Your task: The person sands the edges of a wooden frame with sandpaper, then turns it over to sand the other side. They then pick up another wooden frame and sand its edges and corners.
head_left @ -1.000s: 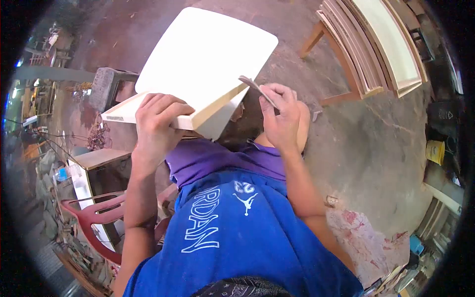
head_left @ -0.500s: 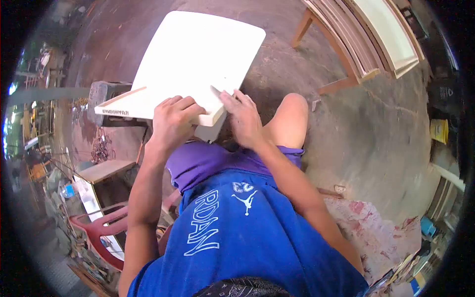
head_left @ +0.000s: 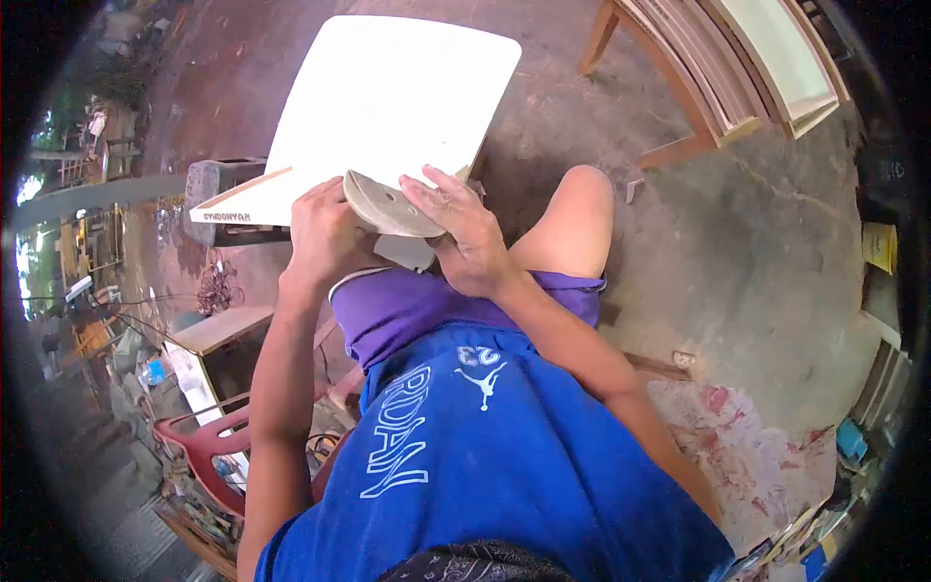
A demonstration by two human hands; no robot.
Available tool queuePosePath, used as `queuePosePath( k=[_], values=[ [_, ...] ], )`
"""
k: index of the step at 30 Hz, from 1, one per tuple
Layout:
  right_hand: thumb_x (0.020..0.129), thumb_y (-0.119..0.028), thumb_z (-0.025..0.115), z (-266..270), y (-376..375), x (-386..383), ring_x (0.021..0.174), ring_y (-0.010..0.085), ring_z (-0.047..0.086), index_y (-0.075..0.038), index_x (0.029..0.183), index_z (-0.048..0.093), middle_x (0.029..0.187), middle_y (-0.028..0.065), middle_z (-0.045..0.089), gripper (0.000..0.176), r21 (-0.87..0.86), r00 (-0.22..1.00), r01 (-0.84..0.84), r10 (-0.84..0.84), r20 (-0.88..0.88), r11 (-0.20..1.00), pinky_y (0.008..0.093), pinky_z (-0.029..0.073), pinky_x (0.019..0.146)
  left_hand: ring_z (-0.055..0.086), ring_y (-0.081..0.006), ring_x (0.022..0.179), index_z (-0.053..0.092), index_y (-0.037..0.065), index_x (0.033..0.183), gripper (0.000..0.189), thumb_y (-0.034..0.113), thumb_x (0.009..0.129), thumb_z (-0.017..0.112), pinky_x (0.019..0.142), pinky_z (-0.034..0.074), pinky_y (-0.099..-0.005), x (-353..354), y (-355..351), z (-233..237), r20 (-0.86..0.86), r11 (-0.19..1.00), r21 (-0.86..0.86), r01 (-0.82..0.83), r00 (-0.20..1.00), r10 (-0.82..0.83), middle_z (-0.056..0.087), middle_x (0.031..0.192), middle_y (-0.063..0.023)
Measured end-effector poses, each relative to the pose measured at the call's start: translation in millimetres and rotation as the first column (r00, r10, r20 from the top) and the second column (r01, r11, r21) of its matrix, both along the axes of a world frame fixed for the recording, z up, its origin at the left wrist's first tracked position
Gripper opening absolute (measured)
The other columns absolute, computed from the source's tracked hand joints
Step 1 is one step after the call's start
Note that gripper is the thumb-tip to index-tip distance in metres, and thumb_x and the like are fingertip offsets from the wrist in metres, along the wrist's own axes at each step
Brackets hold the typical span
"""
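One pale, holed sheet (head_left: 373, 204) slanted beyond the purple shorts (head_left: 436, 315), its long axis running from upper left to lower right. The right hand (head_left: 465, 235), fingers nearly straight, pinched its right end. The left hand (head_left: 325, 230), curled closed, apparently gripped one pale frame (head_left: 267, 210), its lettered end pointing left, its right corner hidden.
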State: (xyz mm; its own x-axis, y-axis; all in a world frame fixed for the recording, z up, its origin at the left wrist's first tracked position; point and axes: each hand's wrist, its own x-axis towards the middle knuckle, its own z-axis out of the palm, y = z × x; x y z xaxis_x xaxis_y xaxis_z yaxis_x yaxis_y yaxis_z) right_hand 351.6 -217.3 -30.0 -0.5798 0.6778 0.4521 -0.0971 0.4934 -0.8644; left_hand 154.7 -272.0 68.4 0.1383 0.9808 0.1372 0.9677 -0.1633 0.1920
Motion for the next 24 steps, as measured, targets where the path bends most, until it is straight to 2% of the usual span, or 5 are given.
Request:
queuePosePath(
  k=[6, 9, 12, 22, 24],
  values=[
    [0.083, -0.002, 0.067, 10.3, 9.5, 22.2, 0.126, 0.0392, 0.058, -0.007, 0.14, 0.065, 0.14, 0.0161, 0.065, 0.057, -0.236, 0.962, 0.244, -0.266, -0.063, 0.94, 0.0491, 0.045, 0.11, 0.067, -0.0229, 0.077, 0.077, 0.018, 0.086, 0.042, 0.02, 0.046, 0.091, 0.073, 0.056, -0.0379, 4.7, 1.7, 5.0, 0.015, 0.999, -0.048, -0.01, 1.0, 0.011, 0.068, 0.084, 0.0012],
    [0.079, -0.007, 0.066, 2.4, 1.1, 24.2, 0.106, 0.0351, 0.063, -0.005, 0.139, 0.065, 0.143, 0.0121, 0.063, 0.059, 0.179, 0.968, 0.145, -0.177, 0.178, 0.973, 0.0441, 0.05, 0.099, 0.069, -0.0279, 0.079, 0.077, 0.012, 0.086, 0.023, 0.006, 0.064, 0.078, 0.071, 0.055, -0.0406, 11.3, -1.2, 7.7, 0.04, 0.996, -0.089, -0.027, 0.999, 0.031, 0.069, 0.082, -0.0053],
    [0.075, 0.004, 0.064, 33.0, -25.9, 10.7, 0.106, 0.0358, 0.064, -0.004, 0.143, 0.061, 0.14, 0.0146, 0.066, 0.069, 0.102, 0.997, 0.078, -0.076, -0.028, 0.992, 0.0433, 0.052, 0.09, 0.068, -0.0225, 0.078, 0.078, 0.017, 0.085, 0.04, 0.023, 0.048, 0.093, 0.072, 0.056, -0.038, 6.4, -3.9, -5.6, 0.036, 0.999, 0.018, -0.033, 0.999, 0.032, 0.069, 0.085, 0.0006],
    [0.075, 0.006, 0.066, -20.5, -3.9, 8.0, 0.095, 0.0349, 0.065, -0.003, 0.145, 0.06, 0.132, 0.0156, 0.07, 0.071, 0.073, 0.984, 0.179, -0.179, -0.005, 0.981, 0.0413, 0.051, 0.089, 0.068, -0.0249, 0.08, 0.078, 0.013, 0.091, 0.035, 0.017, 0.057, 0.088, 0.073, 0.056, -0.0395, 15.4, -14.5, -4.6, 0.129, 0.996, 0.03, -0.088, 0.988, 0.083, 0.068, 0.083, -0.0029],
    [0.074, 0.008, 0.065, -21.2, -3.2, 17.8, 0.095, 0.0349, 0.064, -0.003, 0.144, 0.06, 0.131, 0.0153, 0.071, 0.071, 0.064, 0.971, 0.237, -0.235, -0.032, 0.97, 0.0415, 0.052, 0.09, 0.068, -0.0244, 0.079, 0.078, 0.014, 0.088, 0.029, 0.01, 0.06, 0.082, 0.073, 0.055, -0.039, 10.4, -15.0, -1.8, -0.047, 0.998, -0.056, -0.012, 0.999, 0.01, 0.066, 0.082, -0.0019]
  ],
)
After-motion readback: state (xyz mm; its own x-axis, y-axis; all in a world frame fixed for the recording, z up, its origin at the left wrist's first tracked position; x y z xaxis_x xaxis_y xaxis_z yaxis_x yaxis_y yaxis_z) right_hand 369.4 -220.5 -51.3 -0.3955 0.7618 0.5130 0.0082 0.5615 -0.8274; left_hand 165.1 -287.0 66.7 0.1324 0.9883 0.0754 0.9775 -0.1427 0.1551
